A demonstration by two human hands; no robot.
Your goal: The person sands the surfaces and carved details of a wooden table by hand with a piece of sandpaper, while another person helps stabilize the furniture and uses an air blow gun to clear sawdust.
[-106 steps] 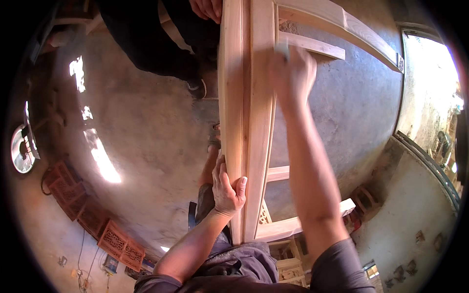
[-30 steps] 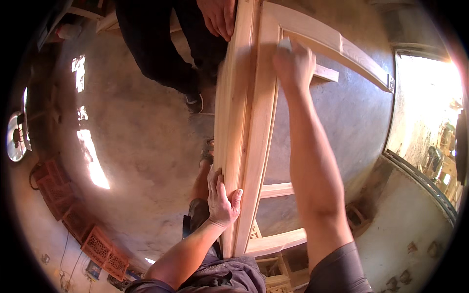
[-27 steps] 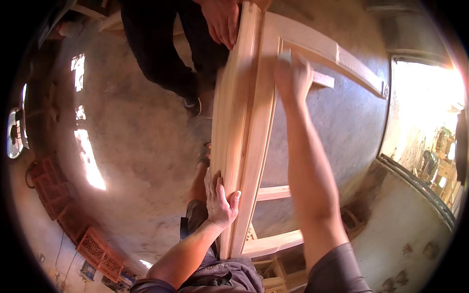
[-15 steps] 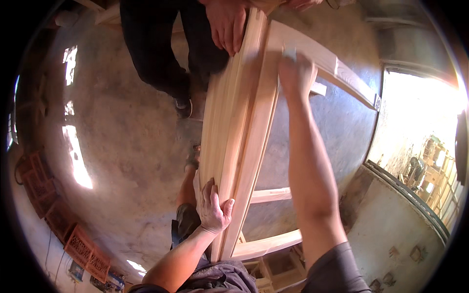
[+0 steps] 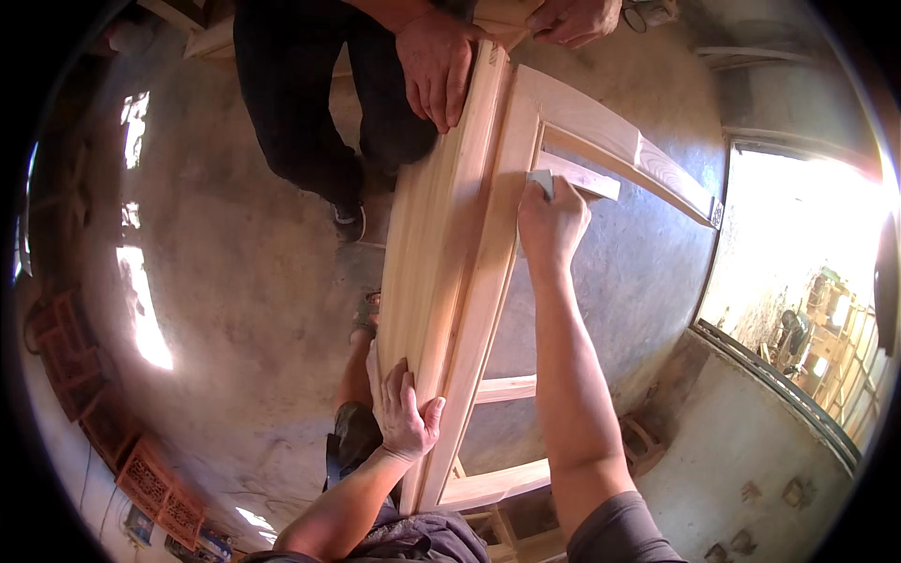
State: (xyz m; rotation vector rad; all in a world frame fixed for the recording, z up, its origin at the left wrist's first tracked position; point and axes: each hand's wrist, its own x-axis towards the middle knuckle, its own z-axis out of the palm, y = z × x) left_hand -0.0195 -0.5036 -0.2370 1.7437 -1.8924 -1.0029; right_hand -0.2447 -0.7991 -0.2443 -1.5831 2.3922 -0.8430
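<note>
A long pale wooden frame (image 5: 502, 216) runs away from me, its moulded, planed beam (image 5: 422, 253) on the left side and crosspieces to the right. My left hand (image 5: 405, 419) lies on the near part of this beam, fingers stretched forward along it and thumb apart. Farther off, my right hand (image 5: 554, 225) is closed round a small pale grey pad (image 5: 542, 181), whose exact kind I cannot make out. The pad touches the inner edge of the frame's long rail, just short of the far crosspiece.
Another person's hand (image 5: 436, 66) rests on the beam's far end, and their second hand (image 5: 574, 21) is beside it. That person's dark trousers (image 5: 291, 103) stand left. Reddish carved panels (image 5: 155, 480) line the left wall; a bright doorway (image 5: 788, 235) opens at right.
My right hand has come nearer along the rail, from the far crosspiece's corner, with the pad in it. My left hand stays on the beam. The other person's second hand shows more fully.
</note>
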